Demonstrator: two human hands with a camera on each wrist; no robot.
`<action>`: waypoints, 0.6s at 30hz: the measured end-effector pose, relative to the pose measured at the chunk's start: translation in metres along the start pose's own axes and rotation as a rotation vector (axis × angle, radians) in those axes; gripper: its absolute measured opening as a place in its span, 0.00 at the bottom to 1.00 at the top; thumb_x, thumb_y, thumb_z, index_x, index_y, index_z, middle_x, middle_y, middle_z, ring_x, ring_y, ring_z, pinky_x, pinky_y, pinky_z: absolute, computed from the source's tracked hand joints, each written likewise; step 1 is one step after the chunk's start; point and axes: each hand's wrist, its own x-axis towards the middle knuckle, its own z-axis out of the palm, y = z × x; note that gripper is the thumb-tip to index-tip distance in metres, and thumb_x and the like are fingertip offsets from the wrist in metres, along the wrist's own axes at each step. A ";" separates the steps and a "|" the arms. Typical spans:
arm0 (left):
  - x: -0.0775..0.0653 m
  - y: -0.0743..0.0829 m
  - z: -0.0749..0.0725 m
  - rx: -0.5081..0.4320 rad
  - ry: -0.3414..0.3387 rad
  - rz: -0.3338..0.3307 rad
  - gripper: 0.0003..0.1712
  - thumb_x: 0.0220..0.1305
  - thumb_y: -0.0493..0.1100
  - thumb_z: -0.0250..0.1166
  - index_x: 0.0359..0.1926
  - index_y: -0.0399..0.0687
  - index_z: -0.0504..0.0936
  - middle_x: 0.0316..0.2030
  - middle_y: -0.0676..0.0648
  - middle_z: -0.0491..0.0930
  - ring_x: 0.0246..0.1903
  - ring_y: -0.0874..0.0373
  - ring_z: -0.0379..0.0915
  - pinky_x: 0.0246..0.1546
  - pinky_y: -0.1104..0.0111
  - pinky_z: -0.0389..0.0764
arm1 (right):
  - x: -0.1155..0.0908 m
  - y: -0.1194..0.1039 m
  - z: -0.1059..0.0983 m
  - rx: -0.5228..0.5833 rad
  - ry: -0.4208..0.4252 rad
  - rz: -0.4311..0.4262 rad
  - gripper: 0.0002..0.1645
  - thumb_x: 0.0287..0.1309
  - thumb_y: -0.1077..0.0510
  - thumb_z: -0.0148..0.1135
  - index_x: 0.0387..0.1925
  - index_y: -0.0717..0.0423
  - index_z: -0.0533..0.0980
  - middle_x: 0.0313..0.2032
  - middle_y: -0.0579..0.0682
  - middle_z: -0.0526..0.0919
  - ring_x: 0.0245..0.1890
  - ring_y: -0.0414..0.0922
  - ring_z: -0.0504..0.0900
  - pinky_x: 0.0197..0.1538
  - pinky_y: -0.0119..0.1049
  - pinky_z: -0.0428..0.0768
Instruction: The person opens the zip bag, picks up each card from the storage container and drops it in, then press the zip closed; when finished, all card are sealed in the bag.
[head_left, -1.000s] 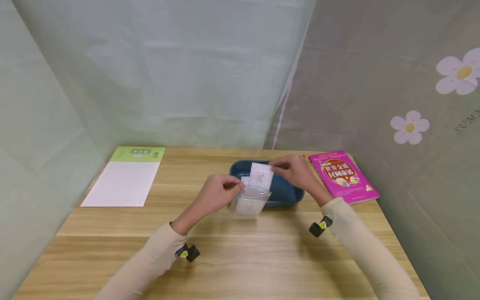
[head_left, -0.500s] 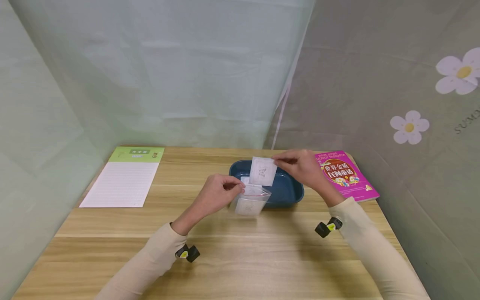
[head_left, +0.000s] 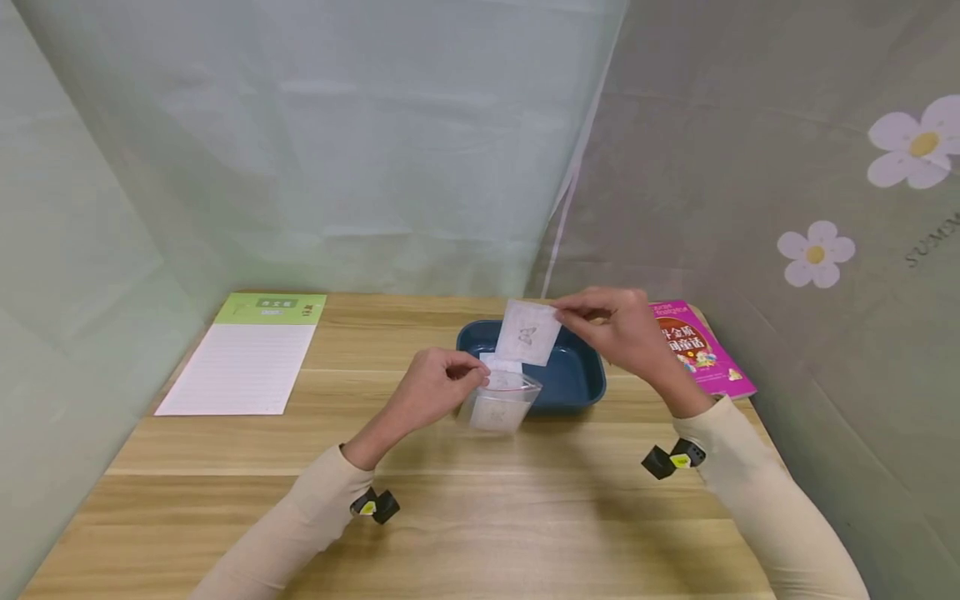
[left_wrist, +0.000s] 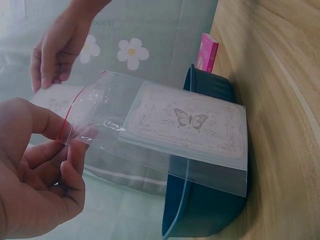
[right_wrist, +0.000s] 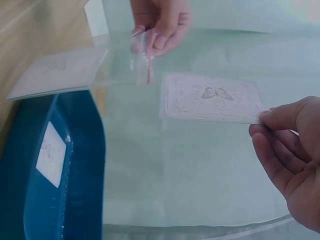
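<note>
My left hand (head_left: 438, 385) pinches the top edge of a clear zip bag (left_wrist: 112, 107) with a red seal line. Inside the bag lies a white card (left_wrist: 187, 120) printed with a butterfly in an ornate frame. Between thumb and fingertips, my right hand (head_left: 618, 329) pinches another white butterfly card (right_wrist: 212, 97) by its corner. That card is outside the bag, up and to the right of its mouth. Beneath both hands stands a dark blue basin (head_left: 573, 375). One more white card (right_wrist: 51, 155) lies in the basin, partly hidden by the bag in the head view.
A pink book (head_left: 701, 354) lies at the back right, partly covered by my right hand and wrist. Lined paper with a green header (head_left: 243, 358) lies at the left on the wooden table (head_left: 480, 517). Cloth curtains (head_left: 337, 150) surround the table.
My right hand has moved up and to the right, carrying its card away from the bag's mouth. The left hand and the bag have stayed in nearly the same spot.
</note>
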 end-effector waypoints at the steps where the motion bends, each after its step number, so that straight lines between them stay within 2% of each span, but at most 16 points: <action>1: 0.000 0.000 0.000 -0.002 -0.001 -0.003 0.08 0.69 0.40 0.65 0.39 0.44 0.91 0.33 0.52 0.87 0.29 0.58 0.77 0.29 0.67 0.79 | 0.000 -0.001 -0.001 -0.002 0.008 -0.007 0.11 0.58 0.64 0.73 0.44 0.56 0.89 0.40 0.50 0.90 0.33 0.41 0.87 0.38 0.27 0.83; 6: 0.001 -0.001 0.000 -0.005 -0.002 -0.001 0.08 0.69 0.40 0.65 0.38 0.46 0.91 0.33 0.52 0.87 0.29 0.58 0.77 0.28 0.67 0.79 | -0.001 -0.009 -0.006 -0.004 0.040 -0.042 0.12 0.57 0.65 0.74 0.43 0.56 0.89 0.39 0.50 0.90 0.32 0.41 0.87 0.38 0.23 0.81; 18: -0.001 -0.003 -0.001 -0.002 -0.009 0.009 0.08 0.69 0.39 0.65 0.39 0.44 0.91 0.34 0.51 0.88 0.28 0.58 0.77 0.26 0.68 0.78 | -0.007 -0.021 -0.004 -0.001 0.050 -0.081 0.12 0.55 0.65 0.75 0.43 0.56 0.89 0.38 0.47 0.91 0.31 0.38 0.86 0.36 0.25 0.82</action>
